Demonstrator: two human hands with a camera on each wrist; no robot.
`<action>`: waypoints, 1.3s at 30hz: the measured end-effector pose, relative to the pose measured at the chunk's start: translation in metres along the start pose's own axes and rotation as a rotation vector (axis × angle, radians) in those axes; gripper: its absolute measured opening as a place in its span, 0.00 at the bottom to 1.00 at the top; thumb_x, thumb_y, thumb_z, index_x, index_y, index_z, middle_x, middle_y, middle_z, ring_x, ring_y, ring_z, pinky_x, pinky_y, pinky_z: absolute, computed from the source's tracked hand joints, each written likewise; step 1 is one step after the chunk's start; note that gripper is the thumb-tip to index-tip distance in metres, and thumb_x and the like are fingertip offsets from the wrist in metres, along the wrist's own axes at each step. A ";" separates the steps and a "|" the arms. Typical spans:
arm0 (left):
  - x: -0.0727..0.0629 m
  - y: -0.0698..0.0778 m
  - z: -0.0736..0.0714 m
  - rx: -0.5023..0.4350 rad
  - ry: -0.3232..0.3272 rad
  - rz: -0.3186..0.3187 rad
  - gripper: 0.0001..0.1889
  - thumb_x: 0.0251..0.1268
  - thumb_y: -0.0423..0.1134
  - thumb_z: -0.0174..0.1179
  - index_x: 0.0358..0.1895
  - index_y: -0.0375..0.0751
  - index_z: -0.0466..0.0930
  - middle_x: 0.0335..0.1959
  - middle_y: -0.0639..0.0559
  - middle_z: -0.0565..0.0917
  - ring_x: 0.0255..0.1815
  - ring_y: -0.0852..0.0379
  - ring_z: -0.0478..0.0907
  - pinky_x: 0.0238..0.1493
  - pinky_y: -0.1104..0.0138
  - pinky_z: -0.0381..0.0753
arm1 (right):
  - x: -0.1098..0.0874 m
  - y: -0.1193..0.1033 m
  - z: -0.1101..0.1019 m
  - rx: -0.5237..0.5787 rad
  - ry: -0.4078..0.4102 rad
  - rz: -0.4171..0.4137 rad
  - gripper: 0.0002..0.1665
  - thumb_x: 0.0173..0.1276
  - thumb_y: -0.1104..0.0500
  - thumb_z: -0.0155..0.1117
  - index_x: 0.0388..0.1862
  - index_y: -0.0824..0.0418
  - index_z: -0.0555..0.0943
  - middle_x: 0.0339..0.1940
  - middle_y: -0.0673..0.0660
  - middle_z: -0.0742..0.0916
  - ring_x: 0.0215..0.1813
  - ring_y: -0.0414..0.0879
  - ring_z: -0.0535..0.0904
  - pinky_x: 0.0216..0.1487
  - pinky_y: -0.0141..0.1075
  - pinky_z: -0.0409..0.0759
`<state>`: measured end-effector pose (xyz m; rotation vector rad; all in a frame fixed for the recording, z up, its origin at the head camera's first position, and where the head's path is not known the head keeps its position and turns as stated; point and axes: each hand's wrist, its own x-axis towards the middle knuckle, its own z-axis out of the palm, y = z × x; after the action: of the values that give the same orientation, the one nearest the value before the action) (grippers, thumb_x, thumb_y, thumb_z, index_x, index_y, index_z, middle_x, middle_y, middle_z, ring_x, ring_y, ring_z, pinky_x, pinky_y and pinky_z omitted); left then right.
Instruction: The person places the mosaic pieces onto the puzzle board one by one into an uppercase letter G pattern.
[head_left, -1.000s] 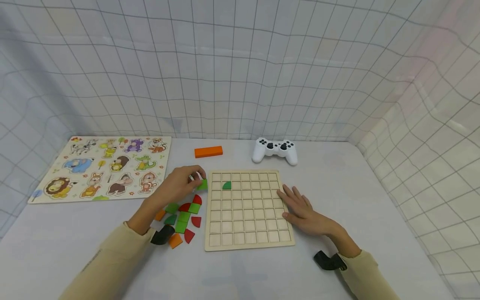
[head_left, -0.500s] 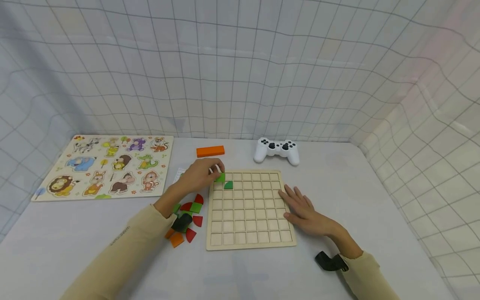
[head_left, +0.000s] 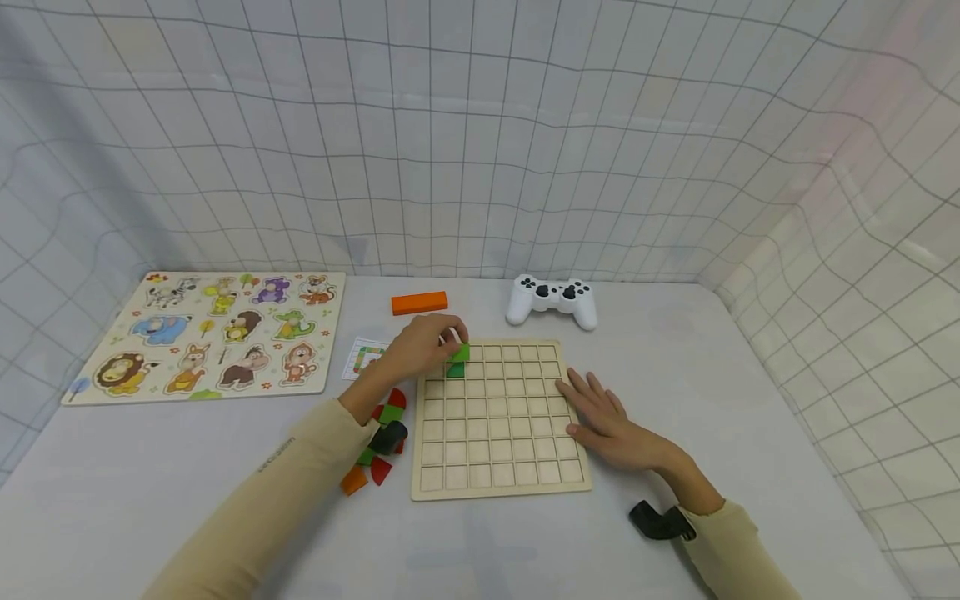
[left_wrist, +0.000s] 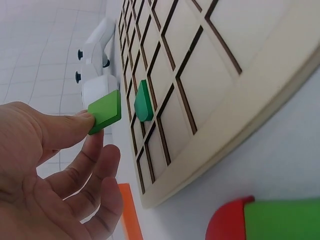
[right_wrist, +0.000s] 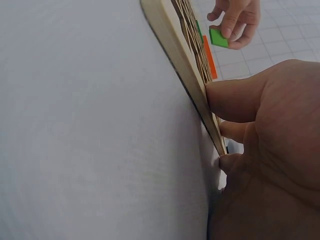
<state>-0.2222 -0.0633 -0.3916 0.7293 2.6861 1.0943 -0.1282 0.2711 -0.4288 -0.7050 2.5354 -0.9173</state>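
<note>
Left hand (head_left: 422,345) pinches green square (left_wrist: 105,111) at edge, grip narrow; slip could knock wedge (left_wrist: 143,103). Right hand (head_left: 606,422), spread against board (head_left: 501,492), might shift it.

Smooth matt pale-wood grid board (head_left: 498,428), smooth matt green square tile (left_wrist: 106,111), smooth white plastic game controller (head_left: 552,303), matt beige cloth sleeve (head_left: 277,492)
</note>
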 end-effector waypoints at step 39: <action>0.003 0.019 0.022 0.193 -0.044 -0.091 0.06 0.67 0.36 0.63 0.44 0.40 0.86 0.46 0.46 0.85 0.47 0.51 0.81 0.51 0.56 0.81 | 0.000 -0.001 0.000 -0.002 0.002 -0.003 0.39 0.81 0.53 0.48 0.83 0.59 0.45 0.83 0.64 0.41 0.81 0.66 0.25 0.73 0.67 0.26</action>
<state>-0.2103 -0.0368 -0.3943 0.6438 2.7835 0.7967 -0.1280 0.2706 -0.4284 -0.7088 2.5376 -0.9170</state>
